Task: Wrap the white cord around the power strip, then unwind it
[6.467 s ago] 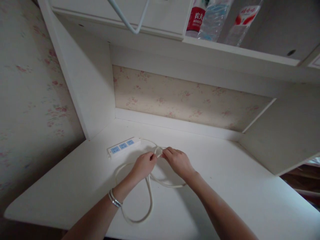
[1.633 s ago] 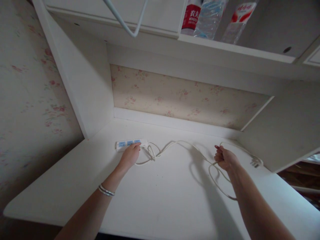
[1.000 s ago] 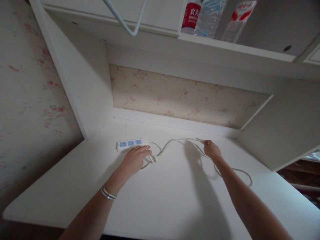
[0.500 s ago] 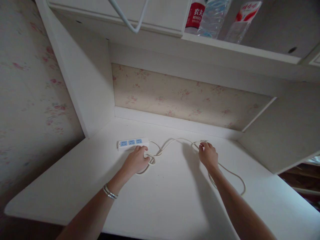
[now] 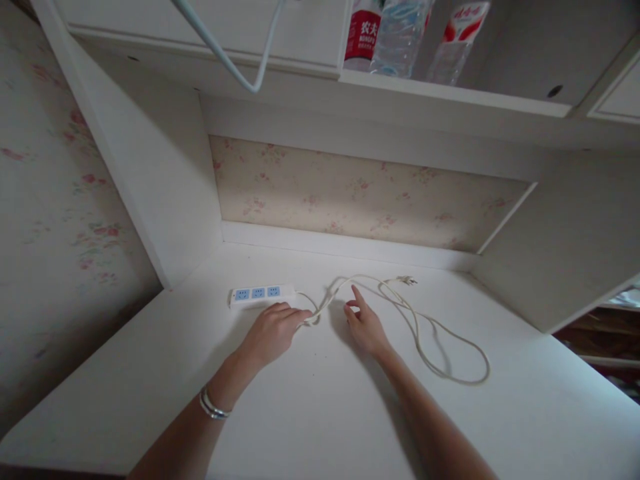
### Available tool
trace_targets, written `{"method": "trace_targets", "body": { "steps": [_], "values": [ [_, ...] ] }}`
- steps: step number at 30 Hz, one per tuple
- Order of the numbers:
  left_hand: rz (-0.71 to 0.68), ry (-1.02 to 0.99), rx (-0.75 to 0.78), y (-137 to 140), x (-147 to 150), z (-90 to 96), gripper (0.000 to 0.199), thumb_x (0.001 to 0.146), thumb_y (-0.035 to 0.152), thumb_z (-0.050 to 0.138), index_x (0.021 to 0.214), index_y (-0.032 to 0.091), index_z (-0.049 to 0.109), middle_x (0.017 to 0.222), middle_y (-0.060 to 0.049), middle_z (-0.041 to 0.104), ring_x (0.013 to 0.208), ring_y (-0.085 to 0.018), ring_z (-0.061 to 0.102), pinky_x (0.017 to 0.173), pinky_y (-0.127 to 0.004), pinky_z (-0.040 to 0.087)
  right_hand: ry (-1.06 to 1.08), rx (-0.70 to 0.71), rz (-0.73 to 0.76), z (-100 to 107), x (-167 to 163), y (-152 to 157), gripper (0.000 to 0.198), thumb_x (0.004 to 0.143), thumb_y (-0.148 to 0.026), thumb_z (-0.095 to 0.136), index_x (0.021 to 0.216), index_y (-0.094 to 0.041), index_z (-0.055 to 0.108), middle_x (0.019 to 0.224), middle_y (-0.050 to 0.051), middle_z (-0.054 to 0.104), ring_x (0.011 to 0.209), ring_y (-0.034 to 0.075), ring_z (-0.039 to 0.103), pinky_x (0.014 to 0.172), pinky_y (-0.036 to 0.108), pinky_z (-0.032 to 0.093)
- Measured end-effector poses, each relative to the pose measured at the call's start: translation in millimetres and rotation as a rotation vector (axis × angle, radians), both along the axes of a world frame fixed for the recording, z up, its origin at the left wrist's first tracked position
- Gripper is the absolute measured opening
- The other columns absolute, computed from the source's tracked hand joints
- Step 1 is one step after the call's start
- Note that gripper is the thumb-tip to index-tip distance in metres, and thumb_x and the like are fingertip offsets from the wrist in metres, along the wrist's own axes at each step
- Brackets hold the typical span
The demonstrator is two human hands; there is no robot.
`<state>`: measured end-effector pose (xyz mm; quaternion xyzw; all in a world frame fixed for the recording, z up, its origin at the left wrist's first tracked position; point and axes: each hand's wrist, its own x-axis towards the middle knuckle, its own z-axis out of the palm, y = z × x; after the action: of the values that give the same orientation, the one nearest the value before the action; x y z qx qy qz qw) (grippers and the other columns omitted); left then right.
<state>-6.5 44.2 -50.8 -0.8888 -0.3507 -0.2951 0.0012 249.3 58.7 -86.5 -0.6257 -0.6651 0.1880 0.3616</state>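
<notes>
A white power strip with blue socket faces lies on the white desk, behind my left hand. That hand is closed on the strip's cream power cord, near a crossing of loops; its fingertips are partly hidden. My right hand hovers just right of the crossing, index finger stretched out, thumb and other fingers apart, with nothing in it. From the crossing the cord arches right and spreads into a wide loop on the desk. The plug lies toward the back right, its prongs pointing right.
Overhead, a shelf holds several plastic bottles. A pale bent rod hangs in front of the upper cabinet. Side panels close off the desk left and right, with a floral back wall between.
My right hand has let go of the cord near the plug and moved left toward the crossing. The plug now shows. My left hand has turned palm-down over the cord; the view has shifted slightly.
</notes>
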Motion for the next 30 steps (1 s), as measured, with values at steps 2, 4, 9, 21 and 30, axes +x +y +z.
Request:
{"method": "trace_targets", "body": {
  "steps": [2,4,9,21,30],
  "values": [
    [-0.07,0.085,0.097,-6,1,2.6,0.031,0.09,0.01,0.042,0.112,0.023,0.061,0.097,-0.003,0.07,0.085,-0.016,0.06,0.078,-0.032,0.045,-0.062,0.003,0.031,-1,-1,-1,0.054,0.093,-0.037,0.035,0.144,-0.028,0.023,0.11,0.005,0.06,0.073,0.014,0.061,0.072,0.028,0.046],
    [-0.136,0.161,0.173,-14,5,4.8,0.03,0.092,0.013,0.04,0.113,0.024,0.06,0.098,-0.003,0.069,0.085,-0.016,0.059,0.076,-0.032,0.044,-0.16,0.009,0.07,-1,-3,-2,0.051,0.093,-0.035,0.035,0.143,-0.028,0.027,0.109,0.005,0.06,0.082,0.016,0.06,0.077,0.028,0.045],
    [-0.239,0.295,0.251,-36,25,4.3,0.022,0.093,0.018,0.043,0.108,0.021,0.059,0.086,-0.003,0.067,0.083,-0.016,0.057,0.075,-0.031,0.042,-0.41,0.01,0.174,4,-12,-2,0.042,0.094,-0.032,0.036,0.136,-0.025,0.041,0.11,0.008,0.06,0.097,0.018,0.057,0.083,0.026,0.041],
    [-0.233,0.389,0.2,-57,51,-22.6,0.026,0.086,0.036,0.057,0.101,0.015,0.058,0.083,-0.002,0.065,0.082,-0.019,0.056,0.072,-0.035,0.039,-0.571,0.023,0.192,24,-23,21,0.025,0.093,-0.036,0.043,0.113,-0.029,0.057,0.105,0.004,0.062,0.087,0.018,0.062,0.071,0.026,0.042],
    [0.08,0.432,0.195,-60,57,-22.4,0.014,0.085,0.011,0.05,0.093,0.013,0.062,0.081,-0.009,0.063,0.081,-0.022,0.054,0.071,-0.038,0.038,-0.11,0.318,0.021,72,-8,10,0.028,0.088,-0.046,0.048,0.1,-0.022,0.056,0.08,0.003,0.065,0.066,0.016,0.059,0.064,0.027,0.044]
  ]
}}
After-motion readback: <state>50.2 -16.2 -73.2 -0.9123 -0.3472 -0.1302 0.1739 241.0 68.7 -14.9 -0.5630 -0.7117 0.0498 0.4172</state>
